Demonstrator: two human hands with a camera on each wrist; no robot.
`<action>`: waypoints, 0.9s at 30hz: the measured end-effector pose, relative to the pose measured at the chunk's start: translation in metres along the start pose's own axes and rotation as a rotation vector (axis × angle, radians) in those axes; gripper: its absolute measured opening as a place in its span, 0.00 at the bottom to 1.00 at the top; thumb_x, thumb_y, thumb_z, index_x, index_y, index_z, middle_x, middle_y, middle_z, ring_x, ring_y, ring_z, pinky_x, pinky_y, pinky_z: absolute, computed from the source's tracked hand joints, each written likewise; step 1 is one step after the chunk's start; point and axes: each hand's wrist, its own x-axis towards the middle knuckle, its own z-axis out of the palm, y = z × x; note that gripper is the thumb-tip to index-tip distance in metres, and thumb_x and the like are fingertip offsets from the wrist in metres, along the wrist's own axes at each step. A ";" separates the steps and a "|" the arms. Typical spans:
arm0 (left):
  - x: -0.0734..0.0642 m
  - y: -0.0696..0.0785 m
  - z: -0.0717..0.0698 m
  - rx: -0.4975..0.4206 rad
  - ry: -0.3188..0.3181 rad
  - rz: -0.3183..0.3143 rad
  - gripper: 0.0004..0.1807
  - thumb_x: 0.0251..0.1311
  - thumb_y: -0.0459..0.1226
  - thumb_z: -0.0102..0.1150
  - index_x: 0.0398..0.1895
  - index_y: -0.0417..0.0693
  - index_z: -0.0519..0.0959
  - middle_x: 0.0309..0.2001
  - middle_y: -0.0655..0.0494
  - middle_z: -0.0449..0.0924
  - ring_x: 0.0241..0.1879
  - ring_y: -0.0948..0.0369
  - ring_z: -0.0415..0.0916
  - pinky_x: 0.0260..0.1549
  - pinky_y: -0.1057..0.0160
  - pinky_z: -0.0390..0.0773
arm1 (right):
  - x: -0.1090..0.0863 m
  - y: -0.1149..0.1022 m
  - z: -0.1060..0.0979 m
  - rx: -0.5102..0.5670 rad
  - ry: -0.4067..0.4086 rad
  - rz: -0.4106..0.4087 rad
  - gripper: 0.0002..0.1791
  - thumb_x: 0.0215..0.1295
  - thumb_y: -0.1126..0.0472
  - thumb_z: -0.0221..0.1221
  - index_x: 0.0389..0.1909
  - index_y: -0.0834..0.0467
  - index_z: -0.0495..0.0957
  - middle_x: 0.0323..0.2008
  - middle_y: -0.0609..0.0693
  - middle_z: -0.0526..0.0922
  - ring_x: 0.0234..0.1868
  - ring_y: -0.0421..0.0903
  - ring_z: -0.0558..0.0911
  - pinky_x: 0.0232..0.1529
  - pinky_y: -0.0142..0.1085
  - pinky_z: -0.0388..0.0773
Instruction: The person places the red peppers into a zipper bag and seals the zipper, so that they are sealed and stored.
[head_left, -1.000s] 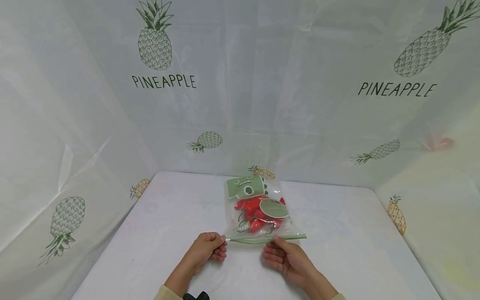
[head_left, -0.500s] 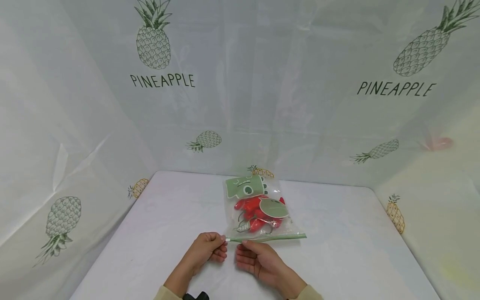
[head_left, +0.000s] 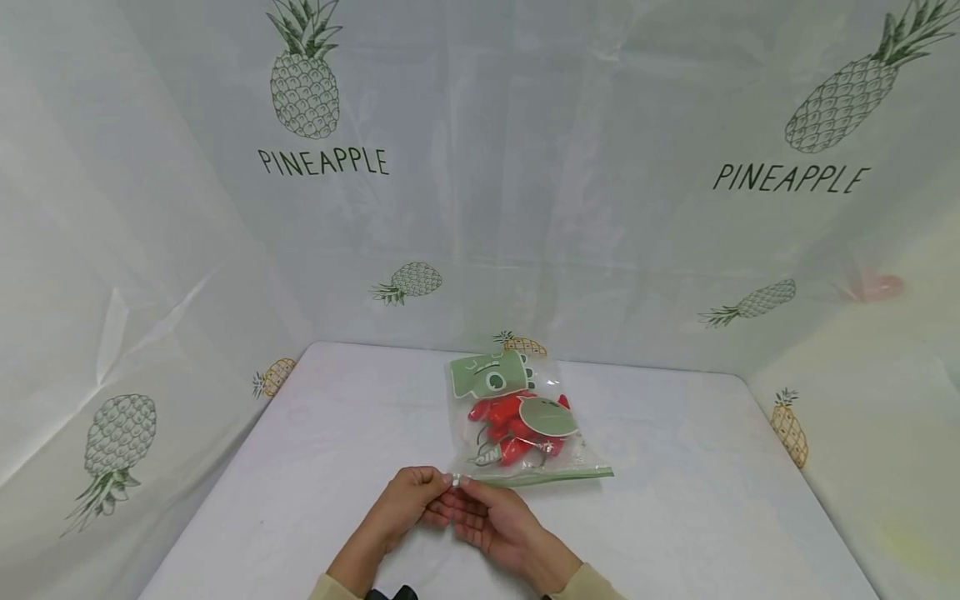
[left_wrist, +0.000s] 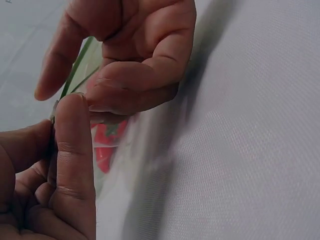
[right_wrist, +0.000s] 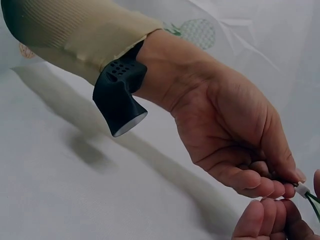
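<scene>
A clear zip bag (head_left: 498,450) with green cartoon prints lies on the white table, holding several red chili peppers (head_left: 512,418). Its green zip strip (head_left: 555,477) runs along the near edge, with a small white slider (right_wrist: 302,189) at the left end. My left hand (head_left: 415,497) pinches that end between thumb and forefinger. My right hand (head_left: 495,521) is right beside it, thumb over the strip and fingers loosely bent below. In the left wrist view, a gap shows between the right thumb (left_wrist: 57,65) and fingers, with the green strip running through it.
A white table (head_left: 697,475) reaches back to pale hanging cloth (head_left: 525,208) printed with pineapples, which also closes off both sides. A black wrist mount (right_wrist: 119,97) sits on the left wrist, below a tan sleeve (right_wrist: 85,35).
My right hand has slid left along the zip strip, from near its middle to the slider end. My left hand keeps its pinch there, and the bag lies where it was.
</scene>
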 end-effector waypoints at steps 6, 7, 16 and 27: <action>0.000 0.001 0.000 -0.015 -0.007 -0.003 0.13 0.77 0.37 0.58 0.37 0.36 0.81 0.30 0.54 0.84 0.28 0.65 0.84 0.29 0.68 0.88 | 0.005 0.002 0.000 0.005 0.033 -0.023 0.15 0.75 0.54 0.64 0.48 0.63 0.87 0.38 0.50 0.92 0.39 0.40 0.90 0.40 0.31 0.88; 0.000 0.001 0.000 -0.015 -0.008 -0.003 0.13 0.77 0.37 0.58 0.37 0.36 0.81 0.30 0.54 0.85 0.27 0.65 0.84 0.29 0.68 0.88 | 0.005 0.002 0.001 0.004 0.038 -0.025 0.15 0.75 0.55 0.64 0.48 0.64 0.87 0.38 0.50 0.92 0.38 0.40 0.90 0.40 0.31 0.88; 0.000 0.000 0.000 0.001 -0.008 -0.002 0.14 0.78 0.38 0.58 0.37 0.35 0.81 0.30 0.54 0.85 0.28 0.64 0.84 0.29 0.67 0.88 | 0.006 0.004 0.002 0.010 0.103 -0.048 0.12 0.72 0.59 0.66 0.46 0.65 0.88 0.35 0.50 0.92 0.34 0.38 0.90 0.36 0.29 0.88; -0.003 0.004 0.004 0.009 0.022 0.014 0.12 0.76 0.36 0.60 0.35 0.34 0.80 0.29 0.55 0.83 0.28 0.64 0.83 0.28 0.66 0.87 | 0.006 0.003 0.006 0.039 0.146 -0.048 0.07 0.70 0.62 0.67 0.39 0.63 0.88 0.29 0.48 0.91 0.31 0.39 0.89 0.37 0.30 0.89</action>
